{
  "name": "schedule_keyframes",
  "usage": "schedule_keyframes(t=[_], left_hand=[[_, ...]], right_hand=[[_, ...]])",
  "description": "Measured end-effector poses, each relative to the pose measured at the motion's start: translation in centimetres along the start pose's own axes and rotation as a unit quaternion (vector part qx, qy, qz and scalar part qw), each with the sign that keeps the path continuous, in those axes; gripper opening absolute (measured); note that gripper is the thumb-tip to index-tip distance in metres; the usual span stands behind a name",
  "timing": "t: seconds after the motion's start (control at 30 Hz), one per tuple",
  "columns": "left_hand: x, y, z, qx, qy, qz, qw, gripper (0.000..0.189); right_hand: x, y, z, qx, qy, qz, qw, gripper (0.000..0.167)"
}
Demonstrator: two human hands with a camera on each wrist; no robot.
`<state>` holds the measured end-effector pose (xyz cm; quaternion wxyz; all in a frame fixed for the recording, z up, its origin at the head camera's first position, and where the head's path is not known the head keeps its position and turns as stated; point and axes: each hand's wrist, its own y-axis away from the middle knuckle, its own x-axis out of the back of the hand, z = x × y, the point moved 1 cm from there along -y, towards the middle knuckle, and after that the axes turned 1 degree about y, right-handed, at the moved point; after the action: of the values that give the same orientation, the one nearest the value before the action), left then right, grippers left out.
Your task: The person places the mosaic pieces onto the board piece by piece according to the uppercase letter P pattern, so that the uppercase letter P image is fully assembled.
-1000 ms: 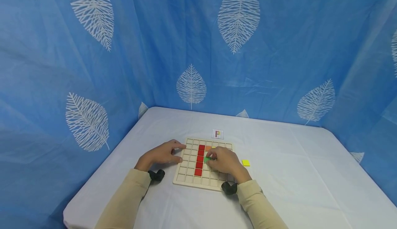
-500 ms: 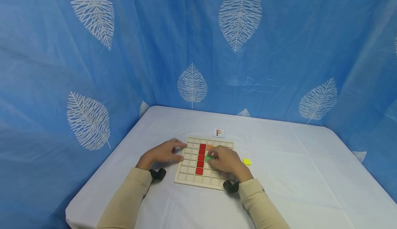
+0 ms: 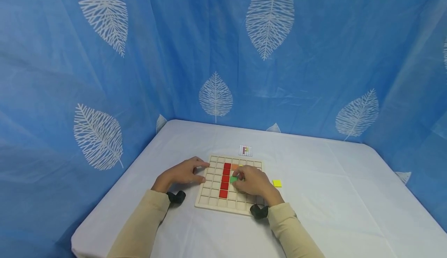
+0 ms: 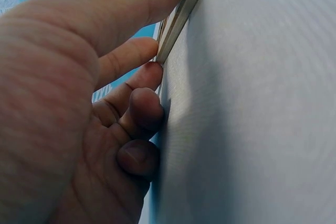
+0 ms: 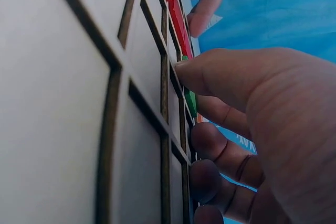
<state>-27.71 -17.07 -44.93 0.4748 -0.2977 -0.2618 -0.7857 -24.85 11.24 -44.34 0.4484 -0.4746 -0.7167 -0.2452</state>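
Observation:
A wooden grid board (image 3: 212,201) lies on the table, divided into square cells. A column of several red tiles (image 3: 225,179) fills part of it, with an orange tile (image 3: 234,167) beside the top one. My right hand (image 3: 254,180) pinches a green tile (image 3: 233,179) between thumb and index finger, at the cell right of the red column. In the right wrist view the thumb overlaps the green tile (image 5: 191,100). My left hand (image 3: 185,172) touches the board's left edge with thumb and index finger spread apart. The right hand mostly hides a yellow tile behind its fingers.
A loose yellow tile (image 3: 277,183) lies on the white-covered table (image 3: 335,196), right of the board. Beyond the board's far edge is a small card (image 3: 245,151) printed with a coloured grid. A blue curtain (image 3: 174,56) with white leaves encloses the back and sides.
The head view shifts slightly and back. Both hands keep their places, the right at the green tile and the left at the board's edge.

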Motion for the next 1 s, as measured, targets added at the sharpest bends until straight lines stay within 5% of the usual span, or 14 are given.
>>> schedule_keyframes(t=[0.53, 1.0], left_hand=[[0.0, 0.0, 0.1, 0.000, 0.004, 0.003, 1.0000, 0.058], [-0.2, 0.2, 0.0, -0.007, 0.008, 0.003, 0.9999, 0.057]], right_hand=[[1.1, 0.4, -0.2, 0.001, -0.035, -0.005, 0.9994, 0.027], [4.6, 1.3, -0.1, 0.010, -0.086, 0.020, 0.9961, 0.032]])
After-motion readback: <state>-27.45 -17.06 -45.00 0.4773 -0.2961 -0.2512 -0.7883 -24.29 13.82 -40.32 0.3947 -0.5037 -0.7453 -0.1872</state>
